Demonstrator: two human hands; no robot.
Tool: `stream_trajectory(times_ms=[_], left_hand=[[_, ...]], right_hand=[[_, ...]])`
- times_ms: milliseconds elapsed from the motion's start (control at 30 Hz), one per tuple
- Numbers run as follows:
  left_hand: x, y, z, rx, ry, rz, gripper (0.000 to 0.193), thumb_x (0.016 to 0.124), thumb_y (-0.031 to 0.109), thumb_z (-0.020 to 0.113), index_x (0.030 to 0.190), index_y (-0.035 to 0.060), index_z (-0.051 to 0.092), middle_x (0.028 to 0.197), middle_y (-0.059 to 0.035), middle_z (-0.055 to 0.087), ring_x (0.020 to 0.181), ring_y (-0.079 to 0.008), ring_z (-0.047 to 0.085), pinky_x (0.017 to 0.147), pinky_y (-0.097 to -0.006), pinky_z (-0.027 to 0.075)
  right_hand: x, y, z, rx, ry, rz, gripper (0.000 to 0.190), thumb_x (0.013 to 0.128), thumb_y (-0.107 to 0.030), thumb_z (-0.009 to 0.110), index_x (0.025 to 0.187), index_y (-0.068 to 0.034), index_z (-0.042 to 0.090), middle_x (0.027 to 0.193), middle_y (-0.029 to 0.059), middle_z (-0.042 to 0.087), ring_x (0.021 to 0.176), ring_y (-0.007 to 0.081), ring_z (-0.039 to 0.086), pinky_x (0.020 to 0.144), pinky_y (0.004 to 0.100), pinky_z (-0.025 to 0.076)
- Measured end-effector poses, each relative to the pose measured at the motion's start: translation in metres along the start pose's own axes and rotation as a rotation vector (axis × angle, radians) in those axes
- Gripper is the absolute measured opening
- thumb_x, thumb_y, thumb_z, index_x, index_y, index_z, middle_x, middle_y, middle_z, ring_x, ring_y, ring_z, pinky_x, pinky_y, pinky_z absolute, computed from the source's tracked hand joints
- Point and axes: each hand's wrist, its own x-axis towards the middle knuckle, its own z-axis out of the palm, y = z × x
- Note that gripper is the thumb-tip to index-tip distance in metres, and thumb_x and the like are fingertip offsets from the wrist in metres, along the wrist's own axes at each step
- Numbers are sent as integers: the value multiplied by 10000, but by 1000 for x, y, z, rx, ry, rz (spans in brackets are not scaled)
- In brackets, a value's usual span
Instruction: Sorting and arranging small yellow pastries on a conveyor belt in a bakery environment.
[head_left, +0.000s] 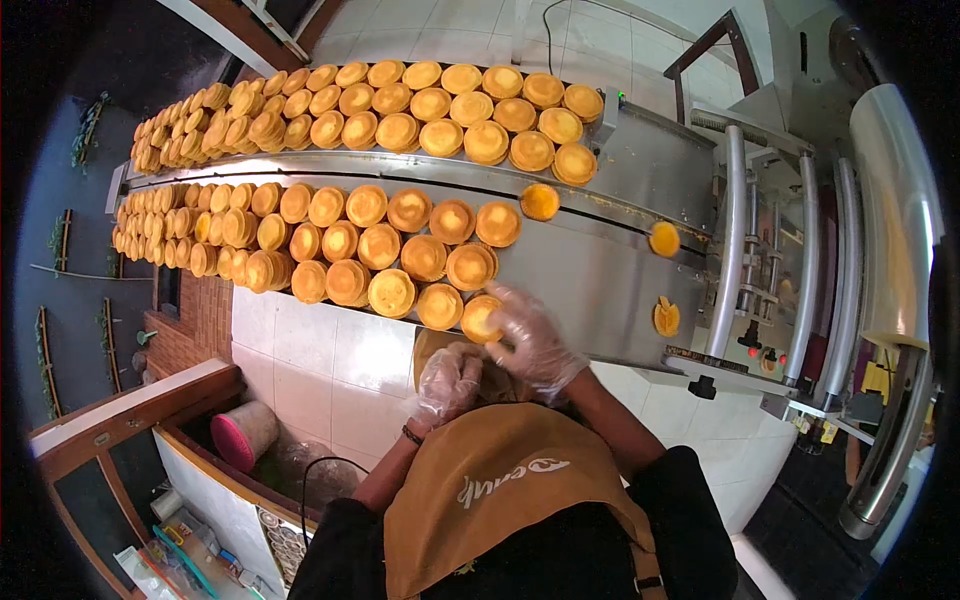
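My right hand, in a clear plastic glove, reaches to the nearest corner of the rows of golden round pastries. Its fingers spread about the edge of one pastry; whether they grip it cannot be made out. My left hand, also gloved, is held with curled fingers in front of the brown apron; anything inside it is hidden. Stacked pastries in fluted cases cover the left of the steel table. One single pastry lies on the metal divider, another farther right.
A broken pastry piece lies near the machine's entry. Metal rollers and a large roll of clear film stand at the right. A second bank of stacked pastries fills the far side. At lower left, a pink-based tub lies tipped.
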Motion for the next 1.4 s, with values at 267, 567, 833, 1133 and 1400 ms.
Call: stream_trajectory(times_ms=[267,567,833,1133,1400], left_hand=[[2,-3,-6,-56,11,-3,192,874,152,534,1005,15,560,745,-135,574,699,-268,568,648,-393,439],[-1,3,-16,-221,-71,22,280,867,133,519,1107,-10,539,687,-55,557,626,-156,530,578,-299,426],[24,15,-2,-103,-171,7,539,830,145,492,1319,-44,368,725,-158,584,693,-284,584,698,-382,459],[49,39,5,-383,-394,-282,654,845,193,475,1434,37,239,745,-116,627,665,-225,595,658,-337,481],[15,22,-24,-235,-176,-30,305,863,166,496,1113,31,609,788,-72,663,723,-216,595,696,-331,477]], right_hand=[[-4,12,4,-273,-67,-169,322,661,-145,700,926,-26,560,1231,187,467,1125,379,462,940,464,411],[20,93,-60,-81,550,404,412,670,-114,720,1009,-28,502,1043,187,522,962,358,524,874,430,431],[48,120,-78,-18,806,371,542,780,-177,684,1244,-33,443,1082,173,545,989,311,534,908,395,415],[-10,50,-33,-306,141,63,505,698,-172,671,1168,-59,525,1248,175,460,1159,332,449,982,436,353],[5,69,-18,-359,91,93,533,628,-154,721,1121,-77,534,1247,184,458,1148,378,439,989,453,342]])
